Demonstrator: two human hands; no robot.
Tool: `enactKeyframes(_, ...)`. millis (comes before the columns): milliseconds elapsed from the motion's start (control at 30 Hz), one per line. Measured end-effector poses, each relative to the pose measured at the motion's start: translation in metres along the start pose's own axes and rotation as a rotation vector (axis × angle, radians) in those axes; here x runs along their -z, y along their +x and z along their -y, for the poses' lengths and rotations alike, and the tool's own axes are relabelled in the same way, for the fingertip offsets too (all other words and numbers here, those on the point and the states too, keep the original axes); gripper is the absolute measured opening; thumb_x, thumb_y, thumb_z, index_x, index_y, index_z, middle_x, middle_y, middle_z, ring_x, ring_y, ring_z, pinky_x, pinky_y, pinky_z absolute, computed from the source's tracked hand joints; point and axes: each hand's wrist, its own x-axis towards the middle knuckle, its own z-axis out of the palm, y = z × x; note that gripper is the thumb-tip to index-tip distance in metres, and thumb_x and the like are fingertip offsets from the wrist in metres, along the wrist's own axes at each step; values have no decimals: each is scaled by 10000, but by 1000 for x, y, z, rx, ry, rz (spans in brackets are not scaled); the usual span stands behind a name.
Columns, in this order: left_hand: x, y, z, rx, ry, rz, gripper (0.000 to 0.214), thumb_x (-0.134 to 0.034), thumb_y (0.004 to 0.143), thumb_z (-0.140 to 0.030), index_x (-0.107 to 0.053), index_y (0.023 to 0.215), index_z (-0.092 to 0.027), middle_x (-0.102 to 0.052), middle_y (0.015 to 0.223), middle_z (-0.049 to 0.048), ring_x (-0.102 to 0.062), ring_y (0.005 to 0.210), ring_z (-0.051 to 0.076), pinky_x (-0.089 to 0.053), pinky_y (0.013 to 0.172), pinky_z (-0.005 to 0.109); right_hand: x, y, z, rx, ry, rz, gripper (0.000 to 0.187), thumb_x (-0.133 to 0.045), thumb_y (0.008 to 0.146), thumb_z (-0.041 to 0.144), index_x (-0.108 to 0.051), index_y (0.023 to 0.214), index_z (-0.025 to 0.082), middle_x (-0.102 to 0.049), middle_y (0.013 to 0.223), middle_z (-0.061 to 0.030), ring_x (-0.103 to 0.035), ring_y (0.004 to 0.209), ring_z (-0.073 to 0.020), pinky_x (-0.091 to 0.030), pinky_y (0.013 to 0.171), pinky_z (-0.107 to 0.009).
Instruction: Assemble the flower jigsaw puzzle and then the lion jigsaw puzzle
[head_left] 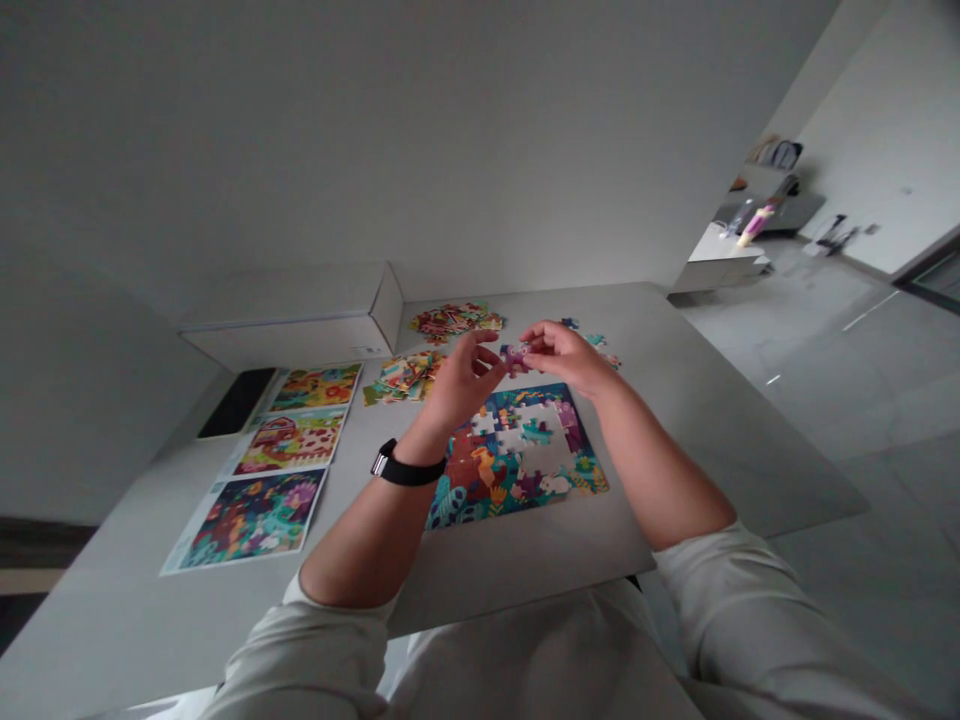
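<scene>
A purple puzzle piece [514, 357] is raised over the far edge of a partly assembled jigsaw puzzle [487, 480]. My right hand [564, 354] pinches its right side between thumb and fingers. At the piece's left edge, my left hand [466, 378] has its thumb and a curled finger closed on it, with the index finger stretched out above. Gaps show in the puzzle's middle and upper part, and a loose teal piece [535, 432] lies in the largest gap. A black wristband [412, 470] is around my left wrist.
Two heaps of puzzle pieces, one farther back [454, 320] and one nearer [405, 375], lie left of my hands. Several loose pieces [596, 341] sit beyond my right hand. Picture sheets [255, 520], a black phone [237, 402] and a white box [300, 340] occupy the left.
</scene>
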Motion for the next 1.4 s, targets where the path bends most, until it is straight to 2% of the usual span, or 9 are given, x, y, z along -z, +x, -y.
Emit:
enactKeyframes(233,-9,-5,6,47,-12,-21,427,-782,878,-240,-611,1268,-217,-719,877,-4,-643,696,119,-460,658,238,5,-1,-3,-31,-32,-18,398,-811,845,448,-664,1144,231,-671,886,6,-593,784,-160,-485,717,-298)
enactKeyframes(433,-10,-5,13,41,-50,51,441,-776,899,-269,-584,1293,-223,-729,912,8,-653,721,122,-457,666,238,11,-2,-3,-58,-50,0,377,-827,820,432,-686,1103,227,-679,884,-5,-598,778,-164,-489,701,-303)
enactKeyframes(533,-7,-6,13,63,87,83,447,-785,908,-299,-584,1300,-225,-730,931,6,-620,673,115,-453,646,243,22,-5,1,-74,-105,-19,361,-836,821,418,-699,1092,221,-691,885,-11,-598,774,-163,-482,695,-296)
enactKeyframes(633,-11,-13,10,44,377,173,326,-801,909,-320,-662,1188,-224,-733,942,13,-643,714,139,-489,696,270,36,-9,7,-105,-163,-56,359,-839,823,398,-706,1101,213,-702,886,-13,-593,759,-157,-469,679,-283)
enactKeyframes(733,-28,-28,9,-3,654,366,242,-799,929,-340,-740,1130,-219,-751,1071,65,-712,904,208,-550,835,320,47,-10,7,-151,-195,-68,345,-845,814,377,-707,1078,203,-696,853,-13,-581,732,-151,-441,643,-270)
enactKeyframes(867,-52,-44,12,26,878,547,342,-788,951,-361,-750,1259,-217,-716,1319,124,-739,1048,266,-592,909,365,51,-7,-1,-215,-239,-44,289,-854,804,389,-699,958,200,-683,805,-12,-574,715,-149,-433,636,-266)
enactKeyframes(967,-57,-47,16,1,905,630,335,-786,955,-365,-758,1256,-221,-705,1355,131,-740,1106,293,-604,936,390,48,-5,-8,-230,-275,-10,265,-858,793,390,-694,882,202,-691,807,-17,-593,738,-155,-473,690,-279)
enactKeyframes(1133,-56,-47,19,-45,877,671,336,-766,964,-353,-754,1270,-214,-739,1285,127,-744,1117,303,-606,964,402,44,-3,-14,-259,-300,47,200,-826,788,351,-704,862,211,-691,787,-16,-605,751,-169,-493,724,-291)
enactKeyframes(1400,-60,-49,23,-47,958,647,373,-762,981,-386,-722,1277,-163,-727,1330,177,-729,1192,334,-615,1011,445,42,0,-20,-288,-332,68,154,-800,785,303,-707,863,208,-719,830,-23,-637,790,-175,-496,765,-288)
